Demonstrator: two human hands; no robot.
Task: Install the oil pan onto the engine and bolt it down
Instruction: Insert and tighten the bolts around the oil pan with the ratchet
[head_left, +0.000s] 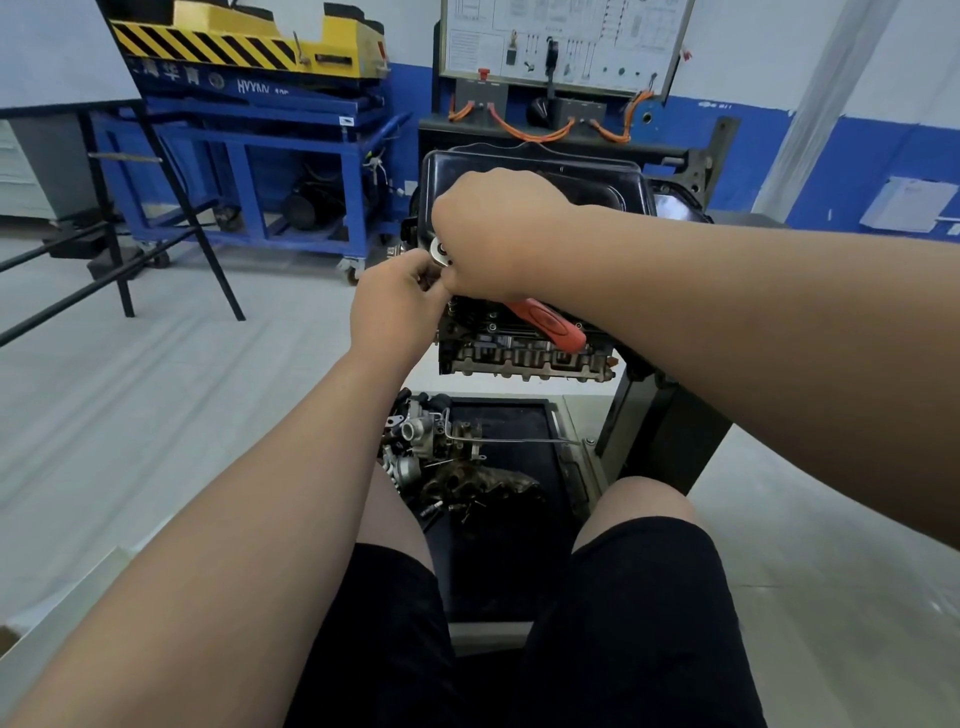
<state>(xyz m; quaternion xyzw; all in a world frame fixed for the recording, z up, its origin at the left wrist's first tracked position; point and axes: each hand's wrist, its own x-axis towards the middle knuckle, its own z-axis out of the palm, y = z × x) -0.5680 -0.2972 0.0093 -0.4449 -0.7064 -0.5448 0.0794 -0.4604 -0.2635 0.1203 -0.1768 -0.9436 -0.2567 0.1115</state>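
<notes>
Pale workshop floor and a blue-and-white wall (857, 156) lie behind the job, with a blue cart (244, 156) off to the left. From my remote seat I judge the task to be well into its second half. The black oil pan (613, 187) already sits on top of the engine (519, 353), which hangs upturned on its stand above a tray (514, 415) of loose parts, so what remains is the bolting down. The pan's long axis runs left to right across my view, and its sump faces upward. The right hand (498, 234) is closed in a full fist round the ratchet (550, 322), whose orange handle slants down and to the right, toward me. Its silver head sits at the pan's near-left corner. The left hand (400, 306) is curled, with its fingertips pinching at that head. Whether they steady a socket or a bolt I cannot tell. How many bolts are already in is hidden from me.
</notes>
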